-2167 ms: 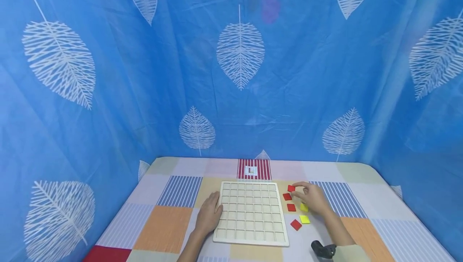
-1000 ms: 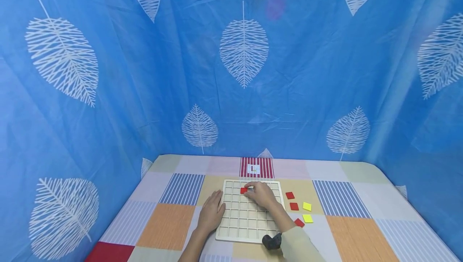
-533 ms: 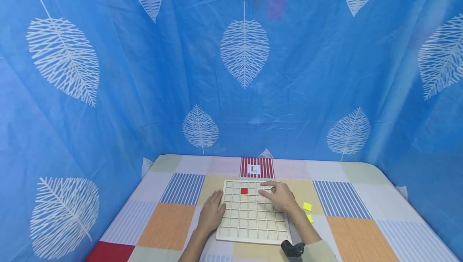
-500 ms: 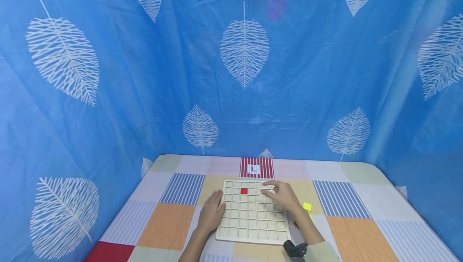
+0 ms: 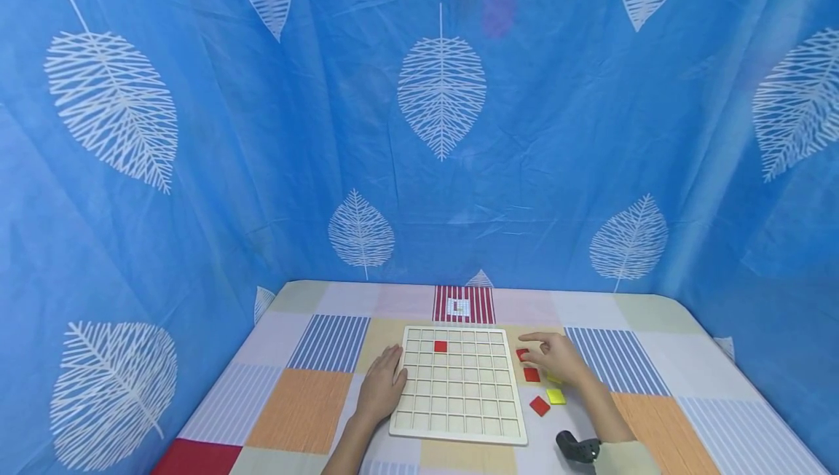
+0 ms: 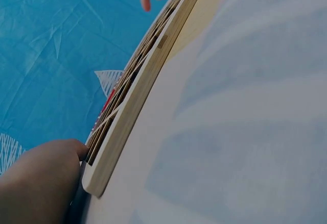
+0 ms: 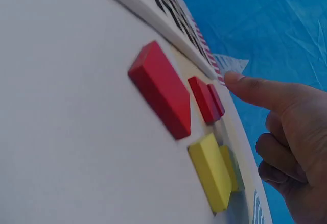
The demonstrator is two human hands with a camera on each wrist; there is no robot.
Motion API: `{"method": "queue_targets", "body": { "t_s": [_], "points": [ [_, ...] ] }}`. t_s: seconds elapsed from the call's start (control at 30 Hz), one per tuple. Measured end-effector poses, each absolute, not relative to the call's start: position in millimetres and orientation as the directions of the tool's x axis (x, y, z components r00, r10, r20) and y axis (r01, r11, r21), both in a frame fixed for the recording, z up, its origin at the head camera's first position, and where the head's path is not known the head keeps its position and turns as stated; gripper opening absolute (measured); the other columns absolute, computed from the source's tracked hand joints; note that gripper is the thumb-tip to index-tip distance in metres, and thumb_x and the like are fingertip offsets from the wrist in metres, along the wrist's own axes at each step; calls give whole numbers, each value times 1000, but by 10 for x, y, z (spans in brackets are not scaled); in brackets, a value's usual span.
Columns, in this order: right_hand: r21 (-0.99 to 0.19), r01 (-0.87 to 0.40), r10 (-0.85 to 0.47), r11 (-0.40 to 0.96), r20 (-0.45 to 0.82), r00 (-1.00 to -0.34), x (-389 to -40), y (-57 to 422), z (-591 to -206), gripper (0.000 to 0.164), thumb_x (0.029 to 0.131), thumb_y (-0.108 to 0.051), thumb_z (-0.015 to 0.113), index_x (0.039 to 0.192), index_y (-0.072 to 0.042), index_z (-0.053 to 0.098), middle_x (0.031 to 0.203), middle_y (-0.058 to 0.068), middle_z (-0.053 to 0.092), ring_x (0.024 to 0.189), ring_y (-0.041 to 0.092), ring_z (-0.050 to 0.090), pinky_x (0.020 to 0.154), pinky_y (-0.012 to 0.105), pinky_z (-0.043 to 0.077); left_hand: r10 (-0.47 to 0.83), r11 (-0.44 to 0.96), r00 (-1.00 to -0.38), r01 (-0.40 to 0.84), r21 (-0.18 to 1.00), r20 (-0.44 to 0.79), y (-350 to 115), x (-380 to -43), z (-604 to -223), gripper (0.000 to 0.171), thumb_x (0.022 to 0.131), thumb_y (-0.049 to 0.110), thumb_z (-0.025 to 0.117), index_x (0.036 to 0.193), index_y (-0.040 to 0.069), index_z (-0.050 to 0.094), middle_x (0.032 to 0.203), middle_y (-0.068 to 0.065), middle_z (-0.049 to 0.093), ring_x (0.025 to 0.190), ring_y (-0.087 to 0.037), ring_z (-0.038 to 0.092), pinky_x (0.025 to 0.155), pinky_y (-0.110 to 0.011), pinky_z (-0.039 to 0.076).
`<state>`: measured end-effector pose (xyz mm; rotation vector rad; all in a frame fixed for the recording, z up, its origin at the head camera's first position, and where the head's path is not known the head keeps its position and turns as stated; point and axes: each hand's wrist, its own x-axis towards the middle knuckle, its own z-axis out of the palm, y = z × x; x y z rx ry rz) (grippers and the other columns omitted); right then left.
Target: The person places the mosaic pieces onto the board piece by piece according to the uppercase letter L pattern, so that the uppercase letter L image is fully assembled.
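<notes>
A pale wooden grid board [image 5: 459,438] lies on the table, and a red square tile [image 5: 440,347] sits in a cell of its second row from the back. My left hand [image 5: 382,387] rests along the board's left edge with fingers extended. Right of the board, my right hand [image 5: 557,360] hovers at the farthest loose red tile [image 5: 522,353], thumb and index finger apart, the other fingers curled in the right wrist view. Closer to me lie two more red tiles [image 5: 532,374] and a yellow tile [image 5: 556,396]. A second yellow tile [image 7: 232,168] is partly hidden by the right hand in the head view.
A small printed grid card [image 5: 457,307] lies behind the board on a red-striped patch of the tablecloth [image 5: 314,402]. A blue curtain [image 5: 524,169] with white leaves surrounds the table. A black device [image 5: 577,448] is strapped at my right wrist.
My right hand took a red tile from the right, set it in the board's second row and let go. It has since moved back right to the loose tiles. The left hand stayed.
</notes>
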<state>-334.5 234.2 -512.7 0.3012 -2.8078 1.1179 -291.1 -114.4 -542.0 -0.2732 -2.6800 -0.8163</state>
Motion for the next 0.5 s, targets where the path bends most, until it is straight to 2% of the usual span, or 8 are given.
{"method": "queue_targets", "body": {
  "t_s": [0.23,0.4,0.5],
  "points": [
    [-647,-179,-133,741,120,-984,-3341,2389,-5168,29,77,-15,74,105,-11,70,56,-2,34,44,10,29,38,19,26,90,816,-923,283,505,373,-1138,-2915,-5426,46,90,19,54,128,-5,49,134,-19,47,128,-33,38,107,-46,29],
    [-651,-177,-124,739,127,-984,-3332,2398,-5199,25,78,-18,75,101,-10,70,51,-3,34,43,9,31,38,19,27,84,816,-923,280,507,375,-1138,-2910,-5422,46,89,19,54,128,-5,49,134,-18,47,128,-32,38,107,-46,29],
    [-655,-166,-99,737,138,-985,-3299,2357,-5171,28,75,-23,76,100,-12,70,59,-1,47,50,13,39,42,22,31,81,816,-928,272,510,365,-1142,-2910,-5420,47,90,20,54,129,-4,49,135,-18,46,129,-31,37,107,-45,28]
  ]
}}
